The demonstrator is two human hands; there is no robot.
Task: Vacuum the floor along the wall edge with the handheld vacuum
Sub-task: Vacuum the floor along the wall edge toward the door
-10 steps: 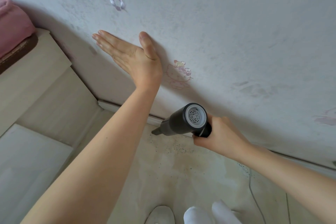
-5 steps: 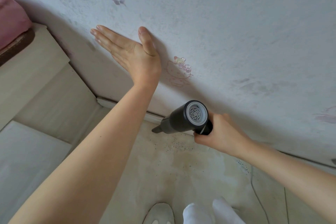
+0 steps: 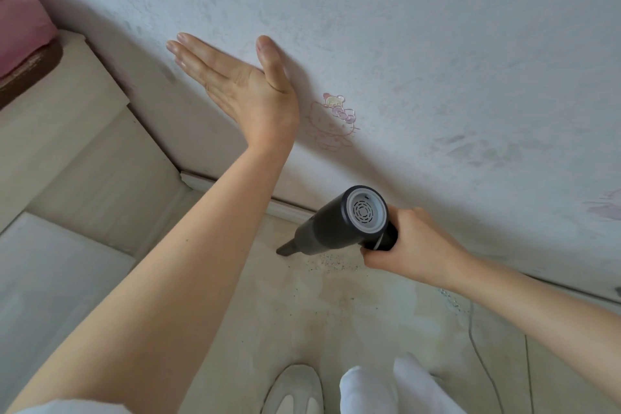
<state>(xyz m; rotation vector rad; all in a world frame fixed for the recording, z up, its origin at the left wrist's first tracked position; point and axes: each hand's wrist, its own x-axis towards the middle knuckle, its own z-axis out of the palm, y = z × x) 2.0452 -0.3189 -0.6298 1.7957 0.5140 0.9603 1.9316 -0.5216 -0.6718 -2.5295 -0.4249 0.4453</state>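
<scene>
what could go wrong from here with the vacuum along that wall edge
1. Dark crumbs lie under the handheld vacuum, behind its nozzle, so they may be missed if the pass runs on toward the corner.
2. A thin grey cord lies on the floor near the feet; it might snag or get sucked in.
3. The left hand is flat against the wall while the right hand grips the vacuum; a slip could unbalance the person.

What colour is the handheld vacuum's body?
Dark grey, with a pale vented end cap; the head view shows the vacuum.
</scene>
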